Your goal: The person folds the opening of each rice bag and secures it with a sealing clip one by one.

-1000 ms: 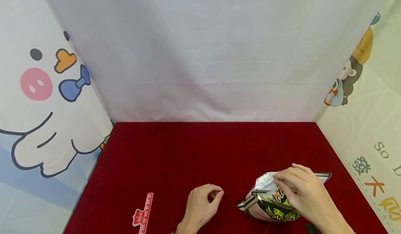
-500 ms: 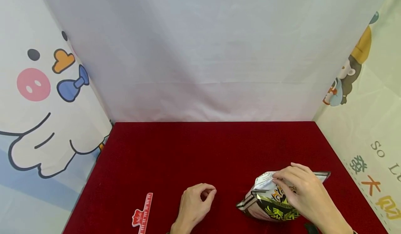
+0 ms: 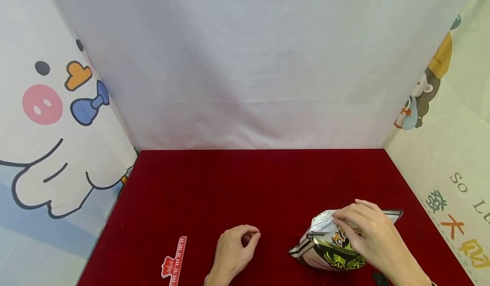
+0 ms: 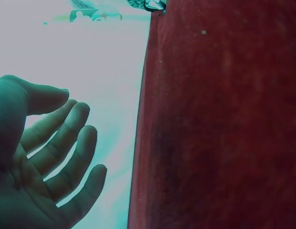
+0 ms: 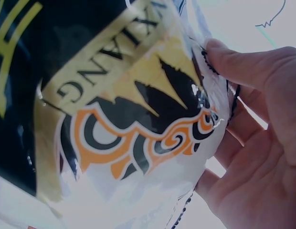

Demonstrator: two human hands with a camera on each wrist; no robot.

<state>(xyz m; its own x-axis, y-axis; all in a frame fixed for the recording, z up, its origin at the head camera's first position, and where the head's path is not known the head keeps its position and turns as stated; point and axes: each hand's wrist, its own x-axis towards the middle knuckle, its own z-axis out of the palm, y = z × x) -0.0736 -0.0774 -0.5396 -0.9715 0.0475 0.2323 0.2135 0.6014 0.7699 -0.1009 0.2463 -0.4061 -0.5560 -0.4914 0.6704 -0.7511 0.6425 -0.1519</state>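
A glossy printed plastic food bag [image 3: 337,252], black, white and gold with orange swirls, sits at the right of the red table. My right hand [image 3: 371,235] pinches its upper edge between thumb and fingers; in the right wrist view the bag [image 5: 138,119] fills most of the picture and the thumb [image 5: 248,64] lies along its edge. My left hand [image 3: 235,250] is over the table left of the bag, fingers loosely curved and holding nothing. In the left wrist view the left hand [image 4: 52,152] has a gap between thumb and fingers.
A red ruler-like strip [image 3: 176,260] with white marks and a crown-shaped piece lies at the front left of the table [image 3: 229,184]. A small dark object [image 3: 380,278] shows by the right forearm. Printed cloth walls [image 3: 245,64] enclose the back and sides.
My left hand has drifted left, away from the bag, its fingers still loosely curved. The right hand and the bag keep their place.
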